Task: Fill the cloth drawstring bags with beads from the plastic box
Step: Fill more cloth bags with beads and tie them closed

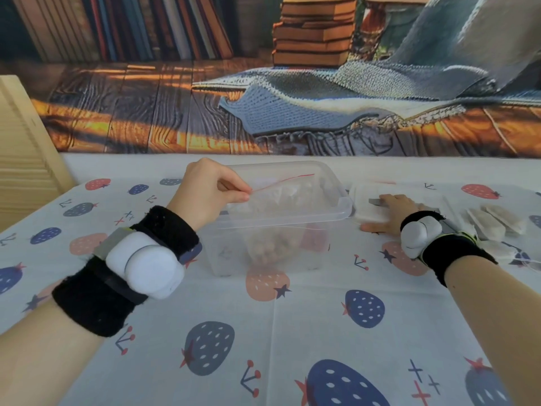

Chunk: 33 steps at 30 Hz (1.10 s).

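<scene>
No brand, label or readable writing shows anywhere in the view.

The plastic box (281,218) is clear and rectangular with a broad rim, and it stands on the table (292,332) near the middle of the far side. Through its front wall a heap of small pale tan beads (270,247) can be seen low inside; they appear to lie within a clear plastic bag (281,194) whose top, edged with a thin red zip line, rises above the rim. The left hand (210,194) is above the box's left end, its thumb and forefinger closed in a pinch on the bag's upper left corner.

Just to the right of the box lies a flat white lid (369,212). The right hand (392,212) rests on it palm down with fingers straight and spread, holding nothing; the thumb reaches the cloth at the lid's near edge. Further right, near the table's edge, several small beige cloth drawstring bags (494,224) lie flat and overlapping, too blurred to tell whether any has beads in it.

Both wrists wear black bands carrying rounded white devices. The table is covered with a white cloth printed with blue and red strawberries, and behind it hangs a backdrop (292,83) picturing books and a knitted blanket on wooden planks.
</scene>
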### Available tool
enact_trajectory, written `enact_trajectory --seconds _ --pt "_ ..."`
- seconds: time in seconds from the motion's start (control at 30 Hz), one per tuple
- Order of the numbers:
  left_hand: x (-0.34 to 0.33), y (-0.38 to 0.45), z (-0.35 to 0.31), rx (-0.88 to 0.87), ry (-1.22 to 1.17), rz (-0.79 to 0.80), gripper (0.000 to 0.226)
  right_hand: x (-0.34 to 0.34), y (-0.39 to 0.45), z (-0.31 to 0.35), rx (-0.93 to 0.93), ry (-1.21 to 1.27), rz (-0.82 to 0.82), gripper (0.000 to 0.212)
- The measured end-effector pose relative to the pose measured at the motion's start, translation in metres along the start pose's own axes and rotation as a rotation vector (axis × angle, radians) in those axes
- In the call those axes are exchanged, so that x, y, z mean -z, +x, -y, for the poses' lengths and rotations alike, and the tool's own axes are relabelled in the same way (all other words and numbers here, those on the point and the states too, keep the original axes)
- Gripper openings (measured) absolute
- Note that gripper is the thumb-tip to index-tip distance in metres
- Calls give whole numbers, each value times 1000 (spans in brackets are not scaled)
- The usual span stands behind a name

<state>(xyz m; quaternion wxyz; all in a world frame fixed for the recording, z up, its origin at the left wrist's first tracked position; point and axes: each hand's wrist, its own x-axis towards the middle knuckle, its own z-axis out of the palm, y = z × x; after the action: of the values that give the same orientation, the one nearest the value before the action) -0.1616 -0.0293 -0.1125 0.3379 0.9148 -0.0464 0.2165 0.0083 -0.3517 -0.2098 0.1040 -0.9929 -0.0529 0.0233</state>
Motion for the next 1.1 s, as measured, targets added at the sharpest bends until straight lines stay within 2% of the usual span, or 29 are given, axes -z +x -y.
enact_trajectory --seconds 0.2,0.4,0.53,0.77,1.1 --pt "2 0 1 0 16 15 12 7 -13 7 21 61 -113 99" --pt "3 0 -1 9 3 43 14 33 -26 28 186 409 -374 92" --pt "3 1 -1 33 -3 79 12 68 -42 60 334 566 -468 82" --pt "3 4 -4 18 82 124 6 108 -79 123 570 573 -387 105" --pt "9 2 -1 23 -25 112 10 121 -98 141 544 512 -332 113"
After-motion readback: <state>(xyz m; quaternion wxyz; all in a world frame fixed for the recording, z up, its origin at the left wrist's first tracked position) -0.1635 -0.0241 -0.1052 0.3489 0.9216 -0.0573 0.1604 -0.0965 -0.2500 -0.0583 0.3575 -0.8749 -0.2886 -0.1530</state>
